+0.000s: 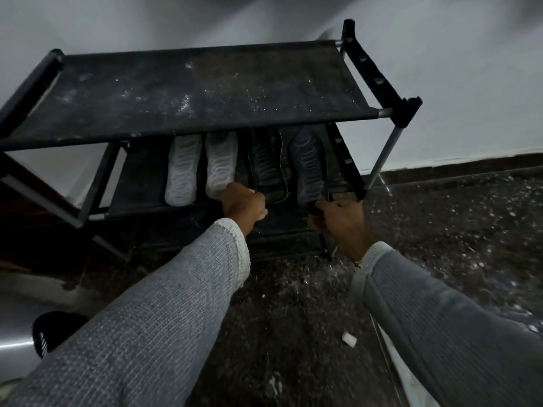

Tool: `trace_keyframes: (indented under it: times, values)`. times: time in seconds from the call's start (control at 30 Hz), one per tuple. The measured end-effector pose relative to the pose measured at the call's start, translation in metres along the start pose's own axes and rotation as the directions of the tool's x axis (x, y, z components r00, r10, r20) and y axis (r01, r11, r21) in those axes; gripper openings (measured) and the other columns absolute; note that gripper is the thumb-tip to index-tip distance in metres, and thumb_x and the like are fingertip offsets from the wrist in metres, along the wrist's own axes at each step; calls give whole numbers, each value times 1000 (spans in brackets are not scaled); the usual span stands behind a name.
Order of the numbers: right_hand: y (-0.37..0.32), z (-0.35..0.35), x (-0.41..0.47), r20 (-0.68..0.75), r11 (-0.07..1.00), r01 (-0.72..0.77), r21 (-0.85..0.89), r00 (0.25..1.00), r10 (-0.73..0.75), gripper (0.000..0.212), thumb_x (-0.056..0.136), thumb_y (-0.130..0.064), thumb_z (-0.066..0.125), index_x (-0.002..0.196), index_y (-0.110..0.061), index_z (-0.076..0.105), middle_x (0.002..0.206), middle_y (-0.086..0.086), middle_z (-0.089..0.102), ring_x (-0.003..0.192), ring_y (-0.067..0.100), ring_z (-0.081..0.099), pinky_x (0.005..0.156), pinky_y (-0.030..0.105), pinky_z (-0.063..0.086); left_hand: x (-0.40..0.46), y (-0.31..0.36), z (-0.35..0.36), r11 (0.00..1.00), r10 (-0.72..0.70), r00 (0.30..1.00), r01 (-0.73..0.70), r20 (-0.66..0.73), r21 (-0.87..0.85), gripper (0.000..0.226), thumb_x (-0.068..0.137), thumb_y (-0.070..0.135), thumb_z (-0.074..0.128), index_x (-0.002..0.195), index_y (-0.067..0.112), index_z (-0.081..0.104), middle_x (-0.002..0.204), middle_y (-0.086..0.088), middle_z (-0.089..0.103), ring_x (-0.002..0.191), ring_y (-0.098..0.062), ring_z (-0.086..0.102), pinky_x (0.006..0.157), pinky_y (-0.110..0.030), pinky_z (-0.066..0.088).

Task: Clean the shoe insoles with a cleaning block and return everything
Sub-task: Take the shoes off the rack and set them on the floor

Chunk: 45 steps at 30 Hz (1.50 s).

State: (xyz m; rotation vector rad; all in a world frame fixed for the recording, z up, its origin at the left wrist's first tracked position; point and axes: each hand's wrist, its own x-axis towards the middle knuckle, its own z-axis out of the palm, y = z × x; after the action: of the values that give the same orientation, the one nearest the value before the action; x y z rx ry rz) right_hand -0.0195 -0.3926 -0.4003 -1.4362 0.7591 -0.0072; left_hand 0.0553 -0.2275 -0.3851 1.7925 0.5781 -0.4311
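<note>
The dark shoes [293, 165] sit on the rack's [205, 92] lower shelf at 12 o'clock. The right hand [338, 221] is clenched on the right shoe's heel; the left hand's [242, 205] grip cannot be told. Both shoes should be seated level. The cleaning block [349, 339] lies at 6 o'clock on the floor [293, 318].

I am looking into a dim corner of a home, likely an entryway. A black fabric-shelved shoe rack [205, 92] stands against a plain white wall [455, 69]. On its lower shelf lie 2 white shoes [182, 171] and 2 dark shoes [308, 163], soles up. The floor [440, 230] is dark speckled stone.
</note>
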Motion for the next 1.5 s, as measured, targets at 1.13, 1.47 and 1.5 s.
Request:
trace_keyframes:
  times: [1.13, 1.47, 1.5]
  values:
    - [6, -18, 9, -66, 976, 211, -47, 975, -214, 6, 88, -8, 68, 83, -5, 66, 84, 14, 69, 84, 28, 66, 83, 43, 57, -47, -15, 16, 954, 147, 986, -121, 78, -275, 26, 93, 0, 59, 118, -1, 52, 110, -15, 62, 82, -17, 64, 56, -27, 57]
    - [50, -57, -83, 21, 992, 123, -31, 992, -122, 10, 89, -13, 68, 80, -15, 64, 96, 20, 70, 96, 37, 67, 87, 53, 55, -125, -85, -10, 960, 131, 984, -96, 119, -263, 25, 94, 4, 58, 119, 1, 55, 102, -8, 65, 88, -16, 65, 61, -23, 57]
    - [55, -60, -91, 34, 991, 121, -51, 992, -120, 10, 89, -14, 67, 80, -16, 64, 92, 17, 70, 92, 34, 68, 87, 51, 55, -132, -94, -12, 963, 124, 985, -91, 117, -252, 25, 94, 4, 59, 118, 1, 55, 102, -8, 66, 90, -18, 65, 63, -24, 58]
